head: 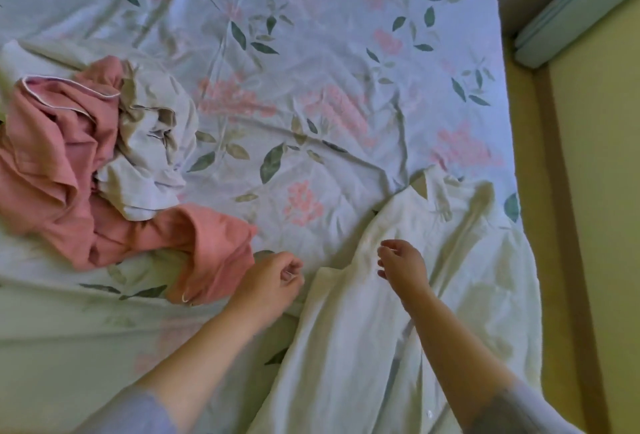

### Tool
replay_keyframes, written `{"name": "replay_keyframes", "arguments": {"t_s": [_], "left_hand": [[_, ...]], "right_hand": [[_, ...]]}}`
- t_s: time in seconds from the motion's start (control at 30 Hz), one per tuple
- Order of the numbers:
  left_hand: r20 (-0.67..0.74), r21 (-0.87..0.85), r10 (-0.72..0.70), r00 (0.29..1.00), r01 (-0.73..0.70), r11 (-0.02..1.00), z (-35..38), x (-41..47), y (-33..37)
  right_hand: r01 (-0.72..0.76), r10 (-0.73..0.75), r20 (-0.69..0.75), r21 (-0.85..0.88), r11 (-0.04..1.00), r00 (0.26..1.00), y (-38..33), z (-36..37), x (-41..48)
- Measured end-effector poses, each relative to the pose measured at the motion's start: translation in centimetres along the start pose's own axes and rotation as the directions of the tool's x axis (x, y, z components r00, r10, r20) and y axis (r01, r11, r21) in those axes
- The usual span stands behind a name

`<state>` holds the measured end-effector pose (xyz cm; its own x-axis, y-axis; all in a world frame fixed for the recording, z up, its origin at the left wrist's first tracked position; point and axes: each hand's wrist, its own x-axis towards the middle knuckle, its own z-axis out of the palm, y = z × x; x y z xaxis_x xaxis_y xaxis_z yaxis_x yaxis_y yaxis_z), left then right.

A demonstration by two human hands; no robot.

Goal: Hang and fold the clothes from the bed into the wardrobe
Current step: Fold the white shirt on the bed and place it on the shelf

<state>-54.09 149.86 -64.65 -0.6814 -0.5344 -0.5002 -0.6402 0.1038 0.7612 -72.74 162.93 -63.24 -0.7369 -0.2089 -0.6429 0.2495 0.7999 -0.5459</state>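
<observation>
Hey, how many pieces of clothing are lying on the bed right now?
3: a pink garment crumpled at left, a pale garment bunched on it, a white shirt spread at right. More may be hidden.
</observation>
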Motion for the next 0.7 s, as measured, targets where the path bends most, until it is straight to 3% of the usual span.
{"name": "replay_keyframes", "arguments": {"t_s": [0.2,0.33,0.4,0.47,0.57,0.7], "left_hand": [[0.008,0.061,-0.072,0.997,0.071,0.996,6.6,2.2,-0.3],[-0.016,0.014,-0.201,0.979,0.201,0.979,9.0,4.1,-1.0],[0.008,0.008,-0.266,0.964,0.266,0.964,9.6,5.0,-1.4],[0.07,0.046,-0.264,0.962,0.261,0.964,9.8,5.6,-1.8],[0.144,-0.014,-0.234,0.961,0.239,0.971,9.4,5.4,-1.9],[0.005,0.051,-0.11,0.994,0.109,0.993,7.5,4.0,-1.4]], "right_hand": [[0.088,-0.105,-0.1,-0.163,0.983,0.989,2.3,-3.0,4.5],[0.209,-0.25,-0.098,-0.311,0.927,0.963,2.2,-3.0,7.1],[0.365,-0.432,-0.059,-0.441,0.82,0.9,1.4,-2.6,8.1],[0.513,-0.567,0.091,-0.557,0.653,0.819,0.2,-1.9,9.4],[0.52,-0.486,0.291,-0.727,0.448,0.824,-1.5,-1.3,11.2],[0.47,-0.432,0.34,-0.849,0.241,0.835,-1.8,-2.8,11.6]]}}
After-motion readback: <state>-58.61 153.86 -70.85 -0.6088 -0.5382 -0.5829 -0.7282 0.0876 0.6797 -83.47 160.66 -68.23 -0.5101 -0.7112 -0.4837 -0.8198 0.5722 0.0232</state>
